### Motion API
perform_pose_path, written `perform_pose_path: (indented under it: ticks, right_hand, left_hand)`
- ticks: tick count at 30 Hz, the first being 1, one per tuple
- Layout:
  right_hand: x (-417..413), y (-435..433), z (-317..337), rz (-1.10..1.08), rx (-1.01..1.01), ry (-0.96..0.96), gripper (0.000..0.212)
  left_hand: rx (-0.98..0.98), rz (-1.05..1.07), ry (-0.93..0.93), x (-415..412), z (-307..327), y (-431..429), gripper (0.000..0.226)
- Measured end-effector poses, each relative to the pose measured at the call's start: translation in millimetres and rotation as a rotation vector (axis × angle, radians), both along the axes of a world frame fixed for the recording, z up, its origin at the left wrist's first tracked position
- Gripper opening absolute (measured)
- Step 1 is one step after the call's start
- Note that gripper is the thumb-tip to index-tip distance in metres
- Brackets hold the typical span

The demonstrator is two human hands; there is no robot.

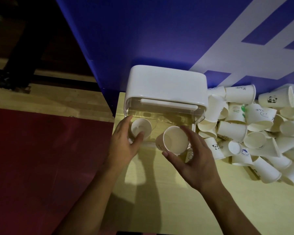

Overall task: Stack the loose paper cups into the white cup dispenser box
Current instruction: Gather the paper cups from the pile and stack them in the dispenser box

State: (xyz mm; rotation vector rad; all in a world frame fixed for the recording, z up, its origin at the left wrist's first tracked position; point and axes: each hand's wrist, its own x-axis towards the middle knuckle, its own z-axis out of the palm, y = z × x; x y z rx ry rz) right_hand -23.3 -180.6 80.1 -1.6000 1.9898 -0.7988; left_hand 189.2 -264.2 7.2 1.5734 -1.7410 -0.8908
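Your left hand [124, 145] gripped a white paper cup [140, 128] by the white plastic dispenser box [165, 82]. Your right hand [195, 160] pinched a second cup [174, 139].

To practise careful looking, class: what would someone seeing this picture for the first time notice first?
A big heap of paper cups sprawls over the right side of the table. Left of it stands the white box with a clear front. Before it, the left hand holds one cup and the right hand holds a second cup, its mouth facing the camera.

Bare left hand [124, 145], bare right hand [193, 161], bare forearms
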Motion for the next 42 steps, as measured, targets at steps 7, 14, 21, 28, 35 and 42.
perform_pose_path:
  ticks: [7, 14, 21, 28, 35, 42]
  right_hand:
    - [37.7, -40.9, 4.5, 0.100, -0.092, -0.017, 0.086]
    - [53.2, -58.6, -16.2, 0.139, -0.096, 0.041, 0.086]
    - [55.4, -68.3, -37.9, 0.151, -0.003, 0.058, 0.089]
    - [53.3, -74.8, -66.2, 0.160, 0.085, 0.084, 0.096]
    - [54.3, -76.4, -76.1, 0.146, 0.143, 0.069, 0.097]
    - [55.6, -76.0, -77.1, 0.156, 0.164, 0.032, 0.101]
  left_hand:
    - [0.020, 0.042, 0.327, 6.9, 41.9, 6.2, 0.051]
    - [0.055, 0.009, 0.359, 1.9, 36.9, 4.4, 0.034]
    - [0.104, 0.008, 0.298, 2.2, 20.1, -3.1, 0.031]
    - [0.130, -0.049, 0.071, 7.8, -14.7, -10.6, 0.038]
    - [0.114, -0.045, -0.029, 6.8, -22.1, -11.8, 0.041]
    - [0.071, -0.054, -0.042, 6.8, -15.4, -11.6, 0.039]
